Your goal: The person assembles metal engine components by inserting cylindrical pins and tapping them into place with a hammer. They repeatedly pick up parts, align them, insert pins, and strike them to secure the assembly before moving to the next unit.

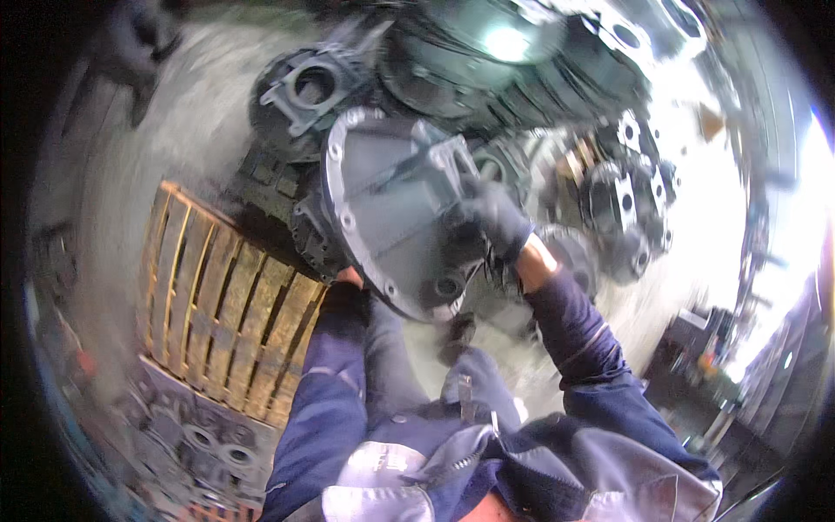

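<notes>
A large grey bell housing (376, 204), a cast metal shell with a wide flange and bolt holes along its rim, stands tilted in front of me. My right hand (503, 219), in a dark glove, is closed on the bracket-like part at the housing's right side. My left hand (350, 277) reaches behind the lower left of the flange. Only a bit of it near the wrist shows, and its fingers are hidden by the housing. Whether the housing hangs free or rests against the parts behind it, I cannot tell.
Behind the housing stand another casting with a round opening (313, 85) and a big dark ribbed gearbox case (557, 91). More castings (613, 204) lie to the right. A wooden pallet (228, 300) lies at the left, with metal parts (204, 444) below it. The surroundings are blurred.
</notes>
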Action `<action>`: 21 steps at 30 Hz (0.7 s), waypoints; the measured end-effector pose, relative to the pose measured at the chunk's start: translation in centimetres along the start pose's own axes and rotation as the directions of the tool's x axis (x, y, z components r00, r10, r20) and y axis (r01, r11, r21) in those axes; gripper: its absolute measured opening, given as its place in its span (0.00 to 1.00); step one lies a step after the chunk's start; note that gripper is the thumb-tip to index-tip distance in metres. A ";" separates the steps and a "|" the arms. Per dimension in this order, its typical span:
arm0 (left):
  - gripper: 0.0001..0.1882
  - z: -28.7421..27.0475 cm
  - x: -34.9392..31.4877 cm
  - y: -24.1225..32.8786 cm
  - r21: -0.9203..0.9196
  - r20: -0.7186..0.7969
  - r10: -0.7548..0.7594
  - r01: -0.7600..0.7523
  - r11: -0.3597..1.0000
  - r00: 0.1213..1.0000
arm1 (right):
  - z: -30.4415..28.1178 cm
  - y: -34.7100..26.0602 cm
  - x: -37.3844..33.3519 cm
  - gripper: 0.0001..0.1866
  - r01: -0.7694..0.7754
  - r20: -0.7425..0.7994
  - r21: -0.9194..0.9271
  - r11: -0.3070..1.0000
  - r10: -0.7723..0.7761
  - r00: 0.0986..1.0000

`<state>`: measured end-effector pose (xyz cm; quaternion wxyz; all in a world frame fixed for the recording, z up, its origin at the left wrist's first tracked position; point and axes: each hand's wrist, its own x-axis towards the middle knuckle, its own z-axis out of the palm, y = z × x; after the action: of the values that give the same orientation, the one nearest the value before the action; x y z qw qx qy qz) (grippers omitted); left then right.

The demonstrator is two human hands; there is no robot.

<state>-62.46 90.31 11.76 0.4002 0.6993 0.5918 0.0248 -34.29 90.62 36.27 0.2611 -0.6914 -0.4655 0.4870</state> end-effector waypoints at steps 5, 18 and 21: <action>0.31 0.7 -16.0 4.1 -0.895 0.340 -0.292 0.403 0.193 0.894 | 3.6 7.8 -16.1 0.24 -0.451 -0.174 0.162 0.878 0.475 0.862; 0.13 8.8 -42.0 26.9 -0.550 0.446 0.259 0.034 0.834 0.857 | 11.0 21.6 -54.8 0.14 0.301 -0.411 0.911 0.283 0.687 0.600; 0.13 10.5 -46.1 29.8 -0.424 0.544 0.279 -0.028 0.905 0.791 | 13.6 22.7 -59.9 0.10 0.389 -0.458 0.877 0.284 0.741 0.492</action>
<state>-46.84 46.32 42.40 0.6935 0.6231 0.3590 -0.0431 -43.45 25.80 38.32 0.7277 -0.5892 0.2087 0.2824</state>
